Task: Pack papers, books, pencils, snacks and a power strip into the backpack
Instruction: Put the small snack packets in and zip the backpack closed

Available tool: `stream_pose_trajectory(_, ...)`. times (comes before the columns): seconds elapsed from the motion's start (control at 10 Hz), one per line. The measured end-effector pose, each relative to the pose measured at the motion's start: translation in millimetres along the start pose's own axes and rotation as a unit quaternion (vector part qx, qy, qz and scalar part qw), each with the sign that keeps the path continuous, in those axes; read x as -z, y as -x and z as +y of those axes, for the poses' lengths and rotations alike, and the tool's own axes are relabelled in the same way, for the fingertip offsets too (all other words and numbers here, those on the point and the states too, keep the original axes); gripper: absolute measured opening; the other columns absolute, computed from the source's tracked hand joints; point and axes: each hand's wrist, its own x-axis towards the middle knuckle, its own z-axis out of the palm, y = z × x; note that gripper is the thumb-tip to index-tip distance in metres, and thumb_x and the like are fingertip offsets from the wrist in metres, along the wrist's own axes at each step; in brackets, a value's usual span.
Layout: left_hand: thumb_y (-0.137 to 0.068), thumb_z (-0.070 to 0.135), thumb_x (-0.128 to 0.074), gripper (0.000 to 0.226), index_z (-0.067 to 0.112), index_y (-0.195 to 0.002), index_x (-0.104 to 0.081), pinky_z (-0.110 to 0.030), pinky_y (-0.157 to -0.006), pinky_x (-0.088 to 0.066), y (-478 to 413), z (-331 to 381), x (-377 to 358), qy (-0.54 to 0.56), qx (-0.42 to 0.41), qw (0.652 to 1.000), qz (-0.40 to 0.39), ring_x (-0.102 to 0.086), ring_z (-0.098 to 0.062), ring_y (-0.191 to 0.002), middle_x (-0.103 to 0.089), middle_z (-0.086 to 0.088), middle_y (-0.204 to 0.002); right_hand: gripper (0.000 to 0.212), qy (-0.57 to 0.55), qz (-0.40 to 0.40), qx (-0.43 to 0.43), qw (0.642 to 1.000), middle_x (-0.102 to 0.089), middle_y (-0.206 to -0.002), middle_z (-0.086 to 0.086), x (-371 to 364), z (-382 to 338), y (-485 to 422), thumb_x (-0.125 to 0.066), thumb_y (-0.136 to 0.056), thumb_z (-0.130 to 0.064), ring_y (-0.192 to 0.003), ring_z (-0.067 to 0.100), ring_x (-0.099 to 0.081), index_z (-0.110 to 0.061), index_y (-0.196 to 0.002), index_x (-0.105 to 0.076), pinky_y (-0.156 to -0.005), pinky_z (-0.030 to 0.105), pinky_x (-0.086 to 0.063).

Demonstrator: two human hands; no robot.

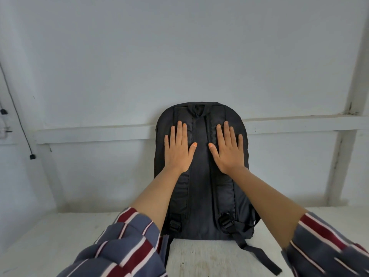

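Striped sleeves (123, 246) nearest; left hand (177, 150) and right hand (229, 152) lie flat, straight-fingered, on strap-side black backpack (200, 180).

You worked in soft, even light with a cool bluish cast, and nothing threw a hard shadow. Your left hand (178, 150) and right hand (229, 151) stayed sharp and evenly lit. The black backpack (201, 186) under your palms came out very dark, so its seams and straps barely separated, with a faint sheen below your right wrist. The wall (179, 56) beyond your fingertips looked pale and flat. Nearest you, the striped left sleeve (123, 246) was smeared with blur, and the right sleeve (327, 242) more so. The wide lens bent the edges: the ledge (89, 133) left of your left hand sloped, and the post (343, 156) right of your right hand leaned.
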Motion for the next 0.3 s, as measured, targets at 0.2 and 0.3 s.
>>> stream_pose_trajectory(0.2,-0.099,0.046,-0.023,0.064,0.014,-0.150,0.000,-0.046,-0.117,-0.002,17,4,30,0.001,-0.024,1.000,0.004,0.005,-0.026,-0.146,0.007,-0.004,-0.159,0.065,0.010,-0.015,0.033,0.999,0.004,-0.158,0.005,34,-7,12,-0.008,-0.095,-0.051,-0.146,0.021,0.004,-0.015,-0.150,-0.003,-0.116,0.035,0.007)
stream_pose_trajectory(0.3,-0.100,0.042,-0.026,0.060,0.014,-0.150,-0.007,-0.044,-0.117,-0.006,24,7,44,0.025,-0.042,0.999,-0.009,0.001,-0.025,-0.146,0.000,-0.003,-0.159,0.055,-0.012,-0.030,0.033,0.999,-0.005,-0.158,0.005,54,-16,18,-0.021,-0.102,-0.037,-0.146,0.020,-0.002,-0.011,-0.149,-0.011,-0.117,0.033,0.001)
